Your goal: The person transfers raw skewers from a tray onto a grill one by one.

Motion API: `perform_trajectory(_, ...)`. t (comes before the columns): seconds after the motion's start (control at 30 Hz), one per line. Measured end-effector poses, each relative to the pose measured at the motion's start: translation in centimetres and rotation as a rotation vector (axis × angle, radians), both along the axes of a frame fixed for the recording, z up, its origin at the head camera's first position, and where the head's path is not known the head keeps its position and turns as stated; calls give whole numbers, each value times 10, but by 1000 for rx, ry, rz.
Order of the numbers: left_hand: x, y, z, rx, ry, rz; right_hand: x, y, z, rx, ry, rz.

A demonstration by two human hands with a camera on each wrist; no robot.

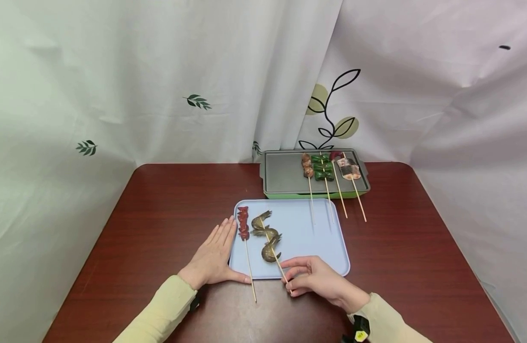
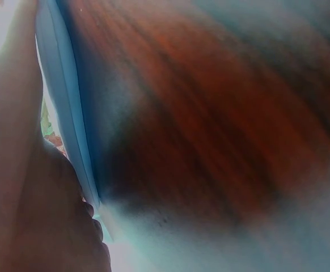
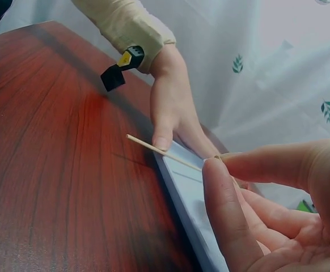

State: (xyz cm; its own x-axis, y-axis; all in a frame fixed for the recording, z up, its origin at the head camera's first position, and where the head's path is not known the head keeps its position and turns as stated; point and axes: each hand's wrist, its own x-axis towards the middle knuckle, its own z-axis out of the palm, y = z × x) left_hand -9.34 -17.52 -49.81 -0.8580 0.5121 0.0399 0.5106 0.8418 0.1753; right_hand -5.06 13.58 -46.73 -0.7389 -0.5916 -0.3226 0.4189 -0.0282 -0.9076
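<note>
A light blue tray (image 1: 314, 238) lies on the dark red table (image 1: 160, 224). On it rest a red sausage skewer (image 1: 243, 224) and a shrimp skewer (image 1: 266, 238), their sticks reaching past the near edge. My left hand (image 1: 213, 255) lies flat on the table against the tray's left edge, fingers straight and thumb along the near edge. My right hand (image 1: 308, 278) pinches the stick end of the shrimp skewer at the tray's near edge. In the right wrist view the fingertips (image 3: 233, 187) meet on that stick, with the other skewer's stick (image 3: 162, 152) and the left hand (image 3: 173, 113) beyond.
A green grill pan (image 1: 284, 178) with a grey plate stands behind the tray and holds several loaded skewers (image 1: 323, 167), sticks overhanging toward the tray. White curtains enclose the table. The left wrist view shows only the tray rim (image 2: 68, 124) and blurred tabletop (image 2: 210, 113).
</note>
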Motion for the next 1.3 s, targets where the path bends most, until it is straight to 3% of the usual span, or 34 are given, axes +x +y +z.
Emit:
perform_trajectory(0.2,0,3,10,-54,-47,17,0,1,1,-3,7,3)
perform_trajectory(0.53,0,3,8,-55,-35,14,-1,3,4,3,56,-26)
perform_trajectory(0.87,0,0,-2,22,-16,6,-6,10,13,12,138,-38)
perform_trajectory(1.3,2,3,8,-25,-32,14,-9,14,24,21,188,-31)
